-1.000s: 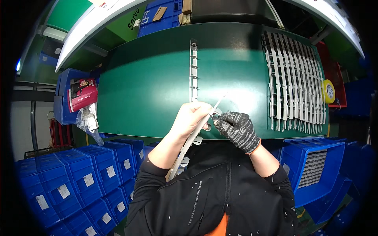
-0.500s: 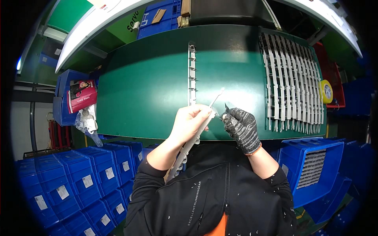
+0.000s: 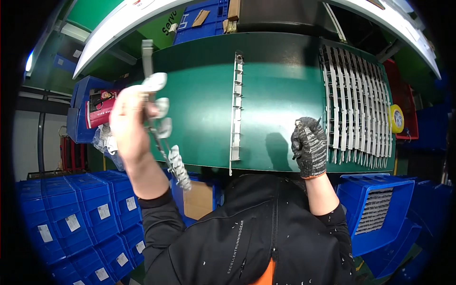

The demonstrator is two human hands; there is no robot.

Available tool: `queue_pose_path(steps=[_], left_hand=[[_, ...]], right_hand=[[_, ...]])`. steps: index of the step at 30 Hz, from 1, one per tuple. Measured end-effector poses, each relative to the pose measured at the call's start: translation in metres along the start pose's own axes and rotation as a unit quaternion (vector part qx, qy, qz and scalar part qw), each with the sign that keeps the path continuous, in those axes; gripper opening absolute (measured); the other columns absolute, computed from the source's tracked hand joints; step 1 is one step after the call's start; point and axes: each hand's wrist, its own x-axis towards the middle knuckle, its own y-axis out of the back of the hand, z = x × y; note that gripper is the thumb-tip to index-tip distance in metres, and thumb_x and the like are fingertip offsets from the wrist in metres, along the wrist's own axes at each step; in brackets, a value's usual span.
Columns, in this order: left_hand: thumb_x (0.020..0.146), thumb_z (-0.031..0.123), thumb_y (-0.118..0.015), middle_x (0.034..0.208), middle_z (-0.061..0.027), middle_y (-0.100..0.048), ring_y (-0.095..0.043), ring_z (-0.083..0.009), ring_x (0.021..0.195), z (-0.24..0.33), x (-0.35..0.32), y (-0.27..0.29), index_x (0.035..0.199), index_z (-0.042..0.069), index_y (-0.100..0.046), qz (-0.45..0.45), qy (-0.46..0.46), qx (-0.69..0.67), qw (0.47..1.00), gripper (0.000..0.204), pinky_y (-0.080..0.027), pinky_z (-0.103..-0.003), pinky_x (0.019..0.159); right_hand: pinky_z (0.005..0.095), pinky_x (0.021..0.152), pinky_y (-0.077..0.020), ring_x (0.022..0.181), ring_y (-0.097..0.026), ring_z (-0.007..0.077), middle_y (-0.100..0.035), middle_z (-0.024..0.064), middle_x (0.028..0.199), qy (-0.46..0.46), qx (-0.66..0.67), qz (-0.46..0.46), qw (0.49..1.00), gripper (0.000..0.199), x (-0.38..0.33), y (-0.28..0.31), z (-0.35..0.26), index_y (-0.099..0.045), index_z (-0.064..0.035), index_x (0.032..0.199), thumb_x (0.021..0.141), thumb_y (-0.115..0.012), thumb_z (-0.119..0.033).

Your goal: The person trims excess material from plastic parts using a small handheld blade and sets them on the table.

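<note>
My bare left hand [image 3: 129, 121] is raised at the left edge of the green table [image 3: 280, 90] and grips a long grey plastic strip with tabs [image 3: 164, 128], blurred by motion, which runs from above the hand down past my wrist. My gloved right hand [image 3: 309, 145] hovers over the table's near right part, fingers curled, close to a row of several similar grey strips [image 3: 356, 109] laid side by side. Whether it pinches a small tool is unclear. One more strip [image 3: 235, 111] lies alone along the table's middle.
Blue bins [image 3: 80, 223] stack at the lower left; a blue bin holding grey strips [image 3: 380, 209] sits at the lower right. A yellow tape roll [image 3: 395, 118] lies in a red tray at the right. A red-and-black box [image 3: 102, 104] rests in a blue bin at the left.
My left hand has swung the strip from the table's near middle up and out to the left. My right hand has parted from it and moved right, toward the row of strips.
</note>
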Motion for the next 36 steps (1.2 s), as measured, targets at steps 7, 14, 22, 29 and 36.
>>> queue_pose_path(steps=[7,14,22,29,36], left_hand=[[0.078,0.020,-0.049,0.051,0.0005,-0.030,-0.030,-0.0144,0.062,0.011,-0.006,0.090,0.047,0.014,-0.028,0.032,-0.078,-0.556,0.827,0.038,-0.027,-0.029,0.065],[0.087,0.028,-0.045,0.045,0.0017,-0.028,-0.030,-0.0133,0.058,-0.063,-0.050,-0.004,0.045,0.013,-0.032,0.068,0.025,-0.695,0.715,0.046,-0.027,-0.029,0.060],[0.088,0.031,-0.047,0.101,-0.0154,-0.060,-0.055,-0.0208,0.088,-0.142,-0.069,0.043,0.091,-0.002,-0.062,-0.225,0.167,-0.250,0.927,0.037,-0.043,-0.032,0.078],[0.089,0.043,-0.041,0.090,-0.0165,-0.062,-0.061,-0.0200,0.076,-0.071,-0.074,-0.111,0.097,-0.008,-0.059,-0.410,0.306,-0.288,0.810,0.054,-0.048,-0.030,0.072],[0.086,0.048,-0.045,0.064,-0.0068,-0.055,-0.049,-0.0108,0.037,-0.065,-0.081,-0.122,0.083,-0.003,-0.056,-0.328,0.409,-0.373,0.766,0.052,-0.034,-0.019,0.031]], right_hand=[[0.0220,0.037,-0.0425,0.050,-0.058,0.0167,-0.062,0.0145,0.077,-0.232,0.046,-0.114,0.965,0.020,-0.001,-0.003,0.047,-0.056,0.0022,0.097,0.083,-0.057,-0.012],[0.0191,0.030,-0.0311,0.049,-0.056,0.0141,-0.059,0.0066,0.073,-0.089,0.240,0.025,0.966,0.014,0.031,0.003,0.041,-0.054,-0.0056,0.090,0.086,-0.055,-0.019],[0.0188,0.042,-0.0422,0.053,-0.052,0.0106,-0.057,0.0032,0.071,0.073,0.095,0.146,0.982,0.020,0.035,0.016,-0.036,-0.058,-0.0027,0.096,0.079,-0.062,-0.012],[0.0225,0.047,-0.0417,0.058,-0.054,0.0094,-0.059,0.0036,0.071,0.012,-0.132,-0.073,0.988,0.013,0.015,-0.042,-0.027,-0.056,-0.0007,0.091,0.083,-0.056,-0.011],[0.0346,0.064,-0.0468,0.071,-0.059,0.0267,-0.060,0.0152,0.081,0.245,-0.455,-0.103,0.850,0.021,0.005,-0.027,-0.026,-0.058,-0.0013,0.094,0.081,-0.057,-0.018]])
